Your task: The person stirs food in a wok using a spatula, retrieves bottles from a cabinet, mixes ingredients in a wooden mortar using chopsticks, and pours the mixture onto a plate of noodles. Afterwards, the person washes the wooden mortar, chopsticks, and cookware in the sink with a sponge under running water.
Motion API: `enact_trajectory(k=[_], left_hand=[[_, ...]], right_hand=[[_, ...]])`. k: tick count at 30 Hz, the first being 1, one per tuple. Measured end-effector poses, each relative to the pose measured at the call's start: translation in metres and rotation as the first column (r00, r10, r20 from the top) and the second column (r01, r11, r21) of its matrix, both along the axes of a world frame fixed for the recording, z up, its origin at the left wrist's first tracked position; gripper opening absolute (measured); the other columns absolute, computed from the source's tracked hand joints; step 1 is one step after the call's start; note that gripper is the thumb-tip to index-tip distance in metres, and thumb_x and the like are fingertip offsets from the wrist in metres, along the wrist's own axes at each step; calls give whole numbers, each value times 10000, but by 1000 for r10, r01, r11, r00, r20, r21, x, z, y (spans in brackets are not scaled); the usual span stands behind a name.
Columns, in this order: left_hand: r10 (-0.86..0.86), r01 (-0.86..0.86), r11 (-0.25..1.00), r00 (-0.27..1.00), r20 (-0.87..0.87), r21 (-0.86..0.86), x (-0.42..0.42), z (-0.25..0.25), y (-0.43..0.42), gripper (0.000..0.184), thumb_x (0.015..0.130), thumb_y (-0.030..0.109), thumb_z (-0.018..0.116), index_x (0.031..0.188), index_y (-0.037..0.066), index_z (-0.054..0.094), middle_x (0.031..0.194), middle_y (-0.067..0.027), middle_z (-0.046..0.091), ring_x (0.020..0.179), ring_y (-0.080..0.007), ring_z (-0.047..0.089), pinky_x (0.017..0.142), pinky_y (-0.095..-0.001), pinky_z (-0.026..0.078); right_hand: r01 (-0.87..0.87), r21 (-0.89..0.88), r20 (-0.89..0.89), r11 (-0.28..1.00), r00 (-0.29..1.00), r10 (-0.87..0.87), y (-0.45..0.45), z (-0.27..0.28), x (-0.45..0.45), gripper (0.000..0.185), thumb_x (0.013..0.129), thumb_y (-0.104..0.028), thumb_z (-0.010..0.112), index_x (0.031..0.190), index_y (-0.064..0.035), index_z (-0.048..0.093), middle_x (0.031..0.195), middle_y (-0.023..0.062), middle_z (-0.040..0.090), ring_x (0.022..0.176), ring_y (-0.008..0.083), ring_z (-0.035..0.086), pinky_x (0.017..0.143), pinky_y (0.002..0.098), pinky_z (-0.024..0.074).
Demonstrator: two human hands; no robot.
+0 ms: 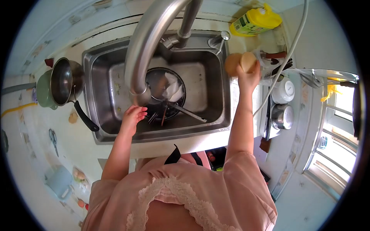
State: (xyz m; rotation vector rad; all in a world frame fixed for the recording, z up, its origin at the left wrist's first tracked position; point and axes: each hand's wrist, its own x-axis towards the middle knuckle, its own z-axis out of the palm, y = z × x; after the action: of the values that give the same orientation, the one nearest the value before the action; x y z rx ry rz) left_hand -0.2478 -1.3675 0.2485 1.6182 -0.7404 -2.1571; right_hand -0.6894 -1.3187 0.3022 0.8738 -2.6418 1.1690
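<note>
My right hand [249,79] is closed around a round, flat-faced tan piece [248,61] at the right rim of the sink. Just left of it is a second round, brownish piece [232,64]; I cannot tell what either is made of. My left hand [135,116] hangs over the front left of the sink with its fingers apart, holding nothing. It is just below the mouth of the steel faucet [139,94]. In the steel sink [210,92] sits a dark round pan [178,77], with a whitish piece [173,90] and several utensils in it, including a long metal handle [190,114].
To the left of the sink stands a steel saucepan [61,82], its black handle [86,117] pointing forward, by a green bowl [45,90]. Behind on the right is a yellow bottle [256,22]. White [284,91] and steel bowls [283,116] stand at the right. A grey hose [295,42] hangs there.
</note>
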Motion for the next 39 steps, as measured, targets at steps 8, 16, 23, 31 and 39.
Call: enact_trajectory(k=[8, 16, 23, 31, 39], left_hand=[[-14, 14, 1000, 1000, 6, -10, -16, 7, 5, 215, 903, 193, 559, 1067, 55, 578, 998, -77, 644, 850, -144, 610, 731, -256, 468], [24, -23, 999, 999, 32, -36, -8, -5, 14, 202, 908, 171, 549, 1061, 44, 588, 960, -72, 653, 805, -134, 614, 699, -245, 472], [-47, 69, 986, 988, 145, -149, -28, -26, 13, 244, 912, 165, 541, 1107, 19, 565, 998, -92, 644, 864, -157, 620, 740, -256, 474], [-157, 457, 792, 792, 590, -404, -47, -62, 4, 271, 809, 228, 621, 936, -9, 584, 874, -179, 655, 855, -339, 630, 748, -395, 486], [-211, 421, 807, 860, 464, -414, -51, -77, 18, 291, 811, 208, 626, 999, -12, 598, 921, -182, 657, 882, -310, 638, 785, -373, 489]], right_hand=[[-6, 99, 13, 995, 1000, 5, -27, -3, -22, 857, 584, -358, 759, 1297, -16, 430, 1204, 272, 477, 1098, 426, 486, 957, 425, 402], [-62, 56, -612, 996, 786, 84, -20, 27, 48, 471, 747, -215, 697, 1125, 7, 524, 1071, 236, 555, 988, 384, 532, 886, 445, 416], [-842, 93, 404, 531, 520, 753, -6, -67, 213, 254, 734, -76, 668, 968, 6, 612, 907, 191, 623, 843, 339, 620, 749, 379, 501], [-776, 499, 196, 385, 534, 822, -20, -85, 231, 232, 746, -48, 567, 974, -13, 595, 1087, 129, 587, 1020, 298, 553, 860, 376, 461], [-663, 741, 127, 106, 293, 947, -73, -140, 230, 262, 828, -192, 508, 988, -72, 679, 1082, 67, 626, 1107, 215, 517, 944, 363, 365]])
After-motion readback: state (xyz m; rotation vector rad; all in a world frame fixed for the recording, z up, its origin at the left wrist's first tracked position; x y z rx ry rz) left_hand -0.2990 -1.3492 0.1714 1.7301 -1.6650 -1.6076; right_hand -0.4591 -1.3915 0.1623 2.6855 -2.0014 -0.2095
